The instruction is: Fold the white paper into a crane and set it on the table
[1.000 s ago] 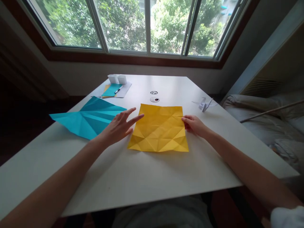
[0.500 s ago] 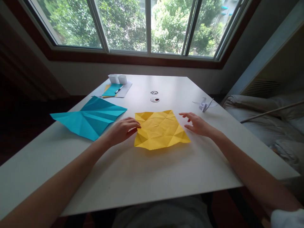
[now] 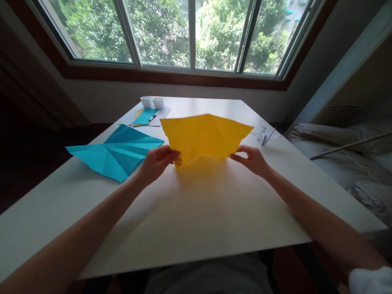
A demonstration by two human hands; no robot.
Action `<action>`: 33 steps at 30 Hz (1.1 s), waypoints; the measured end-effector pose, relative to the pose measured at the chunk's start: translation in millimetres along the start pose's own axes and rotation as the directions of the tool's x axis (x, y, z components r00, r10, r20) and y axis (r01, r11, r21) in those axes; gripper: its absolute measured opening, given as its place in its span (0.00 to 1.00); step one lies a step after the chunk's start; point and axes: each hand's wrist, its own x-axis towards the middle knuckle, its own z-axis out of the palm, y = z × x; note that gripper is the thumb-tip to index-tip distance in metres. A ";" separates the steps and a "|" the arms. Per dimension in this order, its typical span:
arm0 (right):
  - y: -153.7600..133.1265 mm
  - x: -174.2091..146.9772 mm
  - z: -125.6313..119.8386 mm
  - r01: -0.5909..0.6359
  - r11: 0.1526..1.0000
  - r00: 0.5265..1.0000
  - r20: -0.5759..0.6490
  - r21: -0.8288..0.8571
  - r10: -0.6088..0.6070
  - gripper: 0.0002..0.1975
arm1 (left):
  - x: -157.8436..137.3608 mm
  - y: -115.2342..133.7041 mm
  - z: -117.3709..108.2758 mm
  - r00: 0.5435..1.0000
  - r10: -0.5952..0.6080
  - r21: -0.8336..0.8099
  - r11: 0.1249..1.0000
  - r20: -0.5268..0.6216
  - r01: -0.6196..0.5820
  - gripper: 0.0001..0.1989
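Observation:
A creased sheet of yellow paper (image 3: 205, 134) is tilted up off the table, its near edge raised and facing me. My left hand (image 3: 159, 161) pinches its left side between thumb and fingers. At the lower right corner, my right hand (image 3: 252, 159) grips the sheet with thumb and fingertips. Left of my left hand lies a large folded sheet of blue paper (image 3: 116, 151), its creases standing up a little. A white paper crane (image 3: 263, 136) sits just beyond my right hand.
On the white table (image 3: 196, 228), two small white boxes (image 3: 152, 102) stand at the far left. In front of them are a smaller blue sheet (image 3: 144, 116), yellow and white paper, and a pen (image 3: 154, 116). A window (image 3: 192, 36) is behind the table.
The yellow paper lay flat and is now lifted and tilted upright. My right hand, apart from the sheet before, has closed on its corner. My left hand has moved slightly and grips its side.

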 end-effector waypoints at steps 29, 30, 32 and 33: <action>4.3 1.1 -11.8 -0.672 0.571 0.739 0.378 0.472 0.557 0.12 | 4.2 5.4 -14.2 0.860 -0.479 -0.103 0.860 0.177 0.500 0.11; 4.9 1.3 -13.0 -0.670 0.578 0.741 0.380 0.466 0.553 0.12 | 4.5 4.4 -15.6 0.858 -0.477 -0.104 0.859 0.189 0.501 0.10; 5.9 1.2 -15.6 -0.663 0.610 0.749 0.385 0.434 0.539 0.11 | 4.8 2.0 -18.5 0.860 -0.467 -0.098 0.864 0.208 0.493 0.09; 6.2 0.9 -16.8 -0.651 0.642 0.759 0.385 0.405 0.526 0.10 | 4.7 0.7 -20.0 0.860 -0.460 -0.092 0.868 0.221 0.488 0.09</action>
